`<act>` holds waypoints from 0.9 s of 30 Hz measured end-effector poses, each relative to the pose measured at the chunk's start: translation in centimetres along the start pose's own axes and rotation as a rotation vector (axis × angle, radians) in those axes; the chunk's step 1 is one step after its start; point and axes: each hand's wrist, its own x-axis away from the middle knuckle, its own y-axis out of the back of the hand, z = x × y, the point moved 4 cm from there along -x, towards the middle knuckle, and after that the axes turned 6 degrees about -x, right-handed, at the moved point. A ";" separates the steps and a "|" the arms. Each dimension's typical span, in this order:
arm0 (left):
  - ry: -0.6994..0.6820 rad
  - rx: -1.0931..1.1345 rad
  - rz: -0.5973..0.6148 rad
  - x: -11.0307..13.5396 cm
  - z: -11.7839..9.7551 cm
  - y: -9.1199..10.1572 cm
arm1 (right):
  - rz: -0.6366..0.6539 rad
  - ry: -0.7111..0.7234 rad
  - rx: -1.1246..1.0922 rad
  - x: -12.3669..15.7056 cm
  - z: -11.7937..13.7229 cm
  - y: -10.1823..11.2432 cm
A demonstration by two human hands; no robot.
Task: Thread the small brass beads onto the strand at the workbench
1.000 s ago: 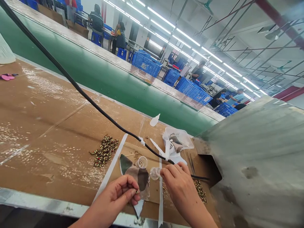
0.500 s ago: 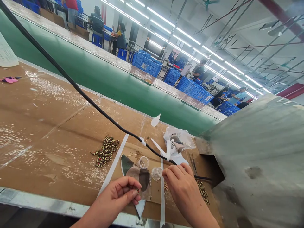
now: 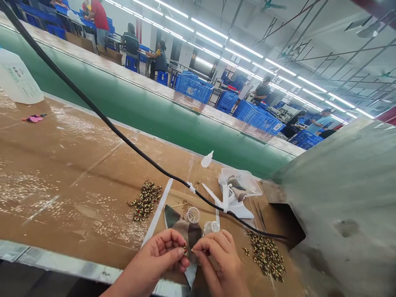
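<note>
Spotted gold ornaments heaped on brown cardboard, left of centre. Your left hand bottom centre, pinched narrow on small ornament; its long axis too small to tell. Your right hand curled narrow, fingertips just beside ornament from right; can't tell if touching. Second ornament heap lower right.
</note>
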 end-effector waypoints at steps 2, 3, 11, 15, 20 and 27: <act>0.005 0.000 0.003 0.1 0.0 0.0 | 0.015 -0.010 -0.007 -0.1 -0.1 -0.3; 0.009 0.001 0.004 0.1 0.0 0.0 | 0.020 -0.012 -0.009 -0.1 -0.1 -0.4; 0.009 -0.007 0.003 -0.1 0.0 0.0 | 0.041 -0.012 -0.034 -0.2 -0.1 -1.0; 0.002 -0.010 0.004 -0.1 -0.2 -0.1 | 0.060 0.001 -0.027 -0.2 -0.1 -1.0; 0.011 -0.026 0.011 0.1 -0.2 -0.2 | 0.075 0.043 0.006 -0.4 0.2 -0.9; 0.026 -0.013 -0.014 0.1 -0.3 -0.3 | 0.022 0.072 0.013 -0.3 0.1 -1.1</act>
